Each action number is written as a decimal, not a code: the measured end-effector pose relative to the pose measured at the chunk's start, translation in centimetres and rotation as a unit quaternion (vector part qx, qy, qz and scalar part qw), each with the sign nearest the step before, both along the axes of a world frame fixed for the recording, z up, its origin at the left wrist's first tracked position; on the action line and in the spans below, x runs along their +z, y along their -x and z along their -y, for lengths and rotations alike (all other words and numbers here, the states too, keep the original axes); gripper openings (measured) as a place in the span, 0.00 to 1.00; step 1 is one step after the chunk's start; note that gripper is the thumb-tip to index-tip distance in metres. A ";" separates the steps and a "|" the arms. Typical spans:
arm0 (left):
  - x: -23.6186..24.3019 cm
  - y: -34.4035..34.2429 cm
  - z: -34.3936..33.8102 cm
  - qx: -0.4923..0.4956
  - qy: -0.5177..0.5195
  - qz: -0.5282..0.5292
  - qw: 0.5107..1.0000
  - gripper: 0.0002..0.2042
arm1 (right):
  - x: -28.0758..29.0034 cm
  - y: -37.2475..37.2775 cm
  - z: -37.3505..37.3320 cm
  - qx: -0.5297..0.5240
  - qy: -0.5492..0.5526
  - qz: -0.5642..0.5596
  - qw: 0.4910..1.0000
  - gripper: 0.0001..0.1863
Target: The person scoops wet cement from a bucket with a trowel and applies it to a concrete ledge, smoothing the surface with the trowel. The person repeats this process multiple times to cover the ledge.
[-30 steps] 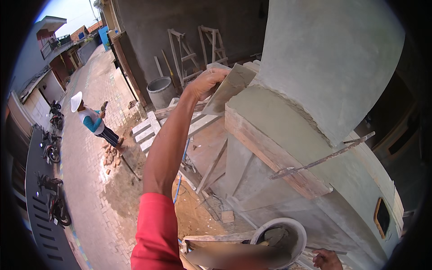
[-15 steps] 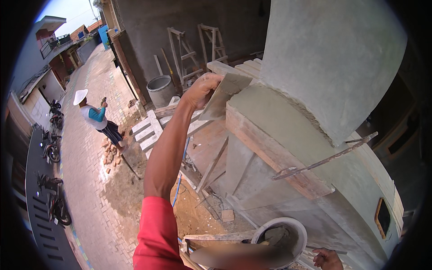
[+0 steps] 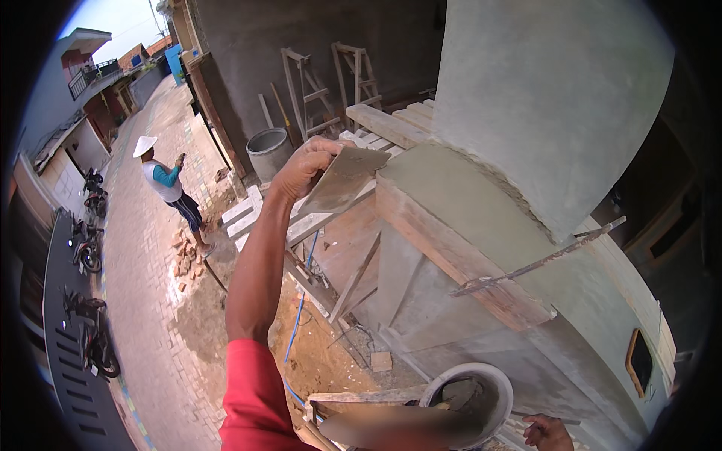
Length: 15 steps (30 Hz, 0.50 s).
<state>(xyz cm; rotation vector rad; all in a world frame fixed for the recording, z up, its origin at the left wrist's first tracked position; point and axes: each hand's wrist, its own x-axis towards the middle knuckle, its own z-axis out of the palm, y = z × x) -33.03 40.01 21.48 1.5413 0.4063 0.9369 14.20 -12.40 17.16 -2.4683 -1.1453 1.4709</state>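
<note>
Far below on the left, a person in a pale conical hat (image 3: pixel 154 179) stands on the brick-paved lane (image 3: pixel 143 301) near parked motorbikes (image 3: pixel 89 248). The left hand (image 3: pixel 302 167), arm in a red sleeve, has its fingers (image 3: pixel 320 147) closed around the top of a flat grey mortar-smeared trowel (image 3: pixel 344 179), whose blade lies against the left edge of the wet grey plastered ledge (image 3: pixel 481 225) above a wooden board (image 3: pixel 451 252). At the lower right, the right hand (image 3: pixel 547 433) shows only partly beside a white bucket of grey mortar (image 3: pixel 468 398), its fingers loosely curled and holding nothing visible, though I cannot tell for sure.
</note>
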 end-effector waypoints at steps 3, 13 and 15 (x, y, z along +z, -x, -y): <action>0.2 1.4 1.1 0.048 0.050 0.025 0.997 0.17 | 0.8 0.5 -0.4 0.030 0.007 0.010 0.999 0.22; -1.1 -0.3 7.2 0.162 -0.139 -0.044 0.976 0.20 | -2.4 -2.1 2.3 -0.056 -0.069 -0.113 0.990 0.23; -1.2 -1.2 8.7 0.196 -0.168 -0.035 0.965 0.20 | -3.3 -3.1 3.0 -0.090 -0.086 -0.165 0.978 0.23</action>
